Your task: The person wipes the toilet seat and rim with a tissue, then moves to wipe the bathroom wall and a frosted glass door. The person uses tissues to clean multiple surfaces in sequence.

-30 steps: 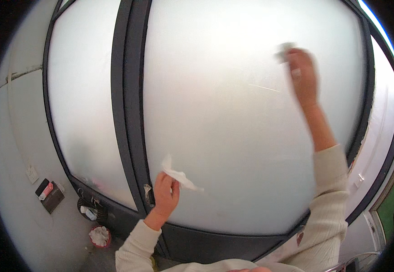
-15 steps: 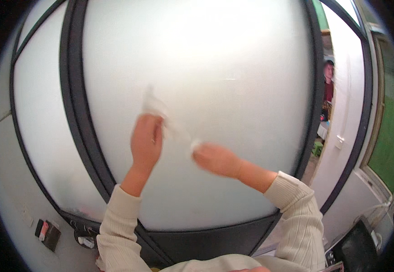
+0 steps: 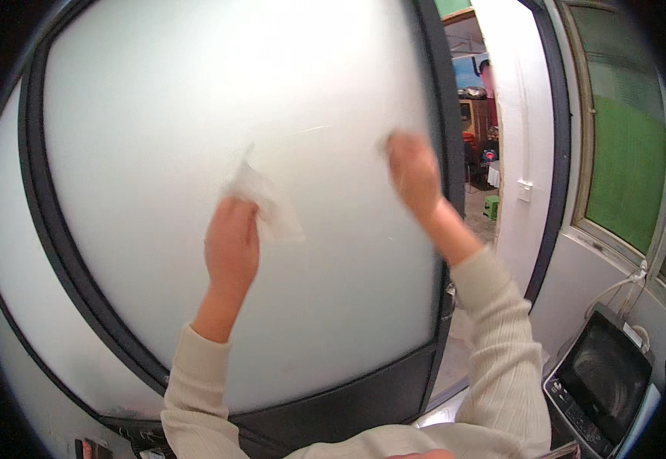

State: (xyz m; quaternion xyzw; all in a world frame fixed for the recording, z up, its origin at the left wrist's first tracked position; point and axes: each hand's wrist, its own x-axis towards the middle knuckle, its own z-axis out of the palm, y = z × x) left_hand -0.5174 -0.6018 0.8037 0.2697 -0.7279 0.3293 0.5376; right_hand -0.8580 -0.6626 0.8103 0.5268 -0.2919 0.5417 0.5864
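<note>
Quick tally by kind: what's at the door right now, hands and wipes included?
Hands: 2, left hand and right hand
White wipes: 1, crumpled tissue in the left hand
Frosted glass door panels: 1
Total: 4

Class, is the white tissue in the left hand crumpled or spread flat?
Crumpled: the tissue bunches unevenly above the left hand, against the frosted glass.

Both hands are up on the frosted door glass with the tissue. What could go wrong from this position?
The left hand pinches only one corner of the white tissue; the loose part could fold over or slip free. The right hand is blurred right beside the dark door frame, so its knuckles might knock it. The doorway beyond stands open, so pressure on the frosted glass may swing the door.
</note>
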